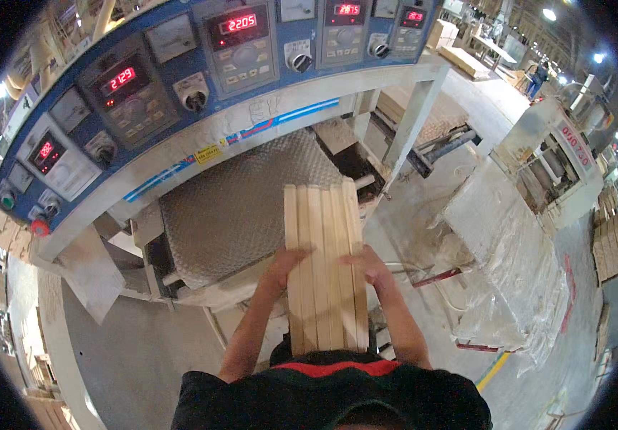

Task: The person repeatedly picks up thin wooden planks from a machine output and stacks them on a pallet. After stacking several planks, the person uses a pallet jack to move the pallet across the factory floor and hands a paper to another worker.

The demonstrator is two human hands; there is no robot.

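Observation:
Between my hands is a bundle of long pale wooden strips [325, 287], several lying side by side and pointing away from my body. My left hand [287, 266] grips the bundle's left edge, with the thumb on top. On the opposite edge my right hand [367, 264] holds it the same way; the fingers of both hands underneath are hidden. The far ends of the strips reach the right side of a grey, textured conveyor belt [230, 208]. Whether they rest on the belt or hang above it I cannot tell.
Over the belt stands a machine with a blue control panel [259, 93], carrying red displays and knobs. A red button [40, 228] sits at its left end. At right are a plastic-wrapped stack [502, 244] and another machine [552, 165]. Boards [423, 115] lie behind the frame.

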